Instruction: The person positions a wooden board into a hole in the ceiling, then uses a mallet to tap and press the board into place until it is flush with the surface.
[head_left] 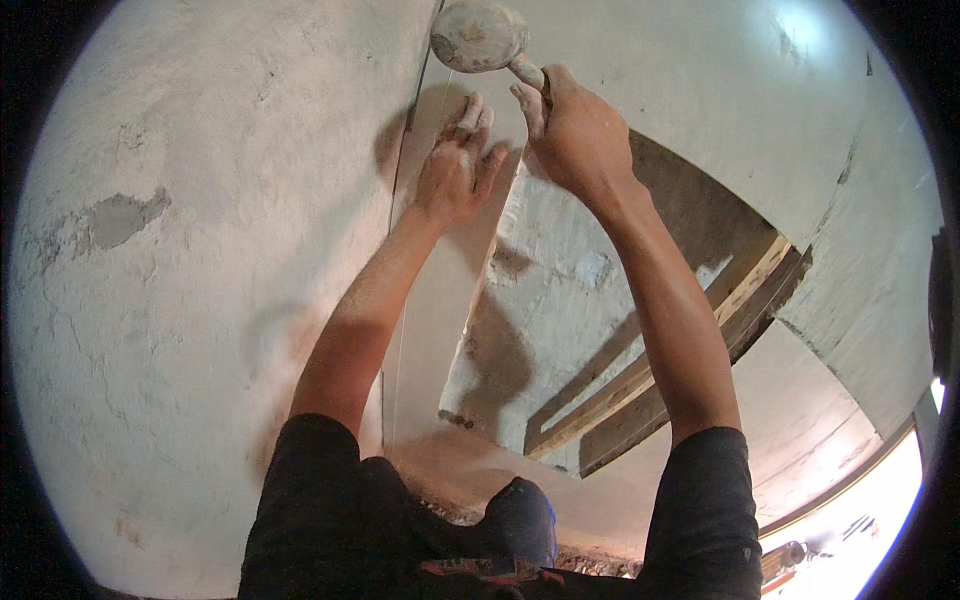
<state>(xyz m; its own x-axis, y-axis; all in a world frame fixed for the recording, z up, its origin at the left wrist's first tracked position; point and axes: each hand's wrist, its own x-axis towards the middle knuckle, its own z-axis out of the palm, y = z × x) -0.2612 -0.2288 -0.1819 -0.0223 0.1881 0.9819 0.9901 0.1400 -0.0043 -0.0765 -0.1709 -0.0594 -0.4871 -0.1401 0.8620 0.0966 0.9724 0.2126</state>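
My right hand [585, 135] is closed round the handle of a mallet [480, 38]. Its round, dirty pale head is above and beyond my left hand [455, 175]. That left hand rests on a narrow pale strip of tile or board [440, 310], which runs along the foot of the plastered wall [200, 300]. Its thumb stands apart from the fingers, and nothing shows in its grasp. White dust or covering coats fingertips on both hands. The mallet's head seems apart from the strip, though the gap is hard to judge.
To the right of the strip is an opening with rough grey cement [560, 290] inside. A wooden batten [640, 385] lies slantwise across it. Large pale panels or tiles [740, 90] border the opening. A grey patch [128, 218] marks the wall. Bright light enters at lower right.
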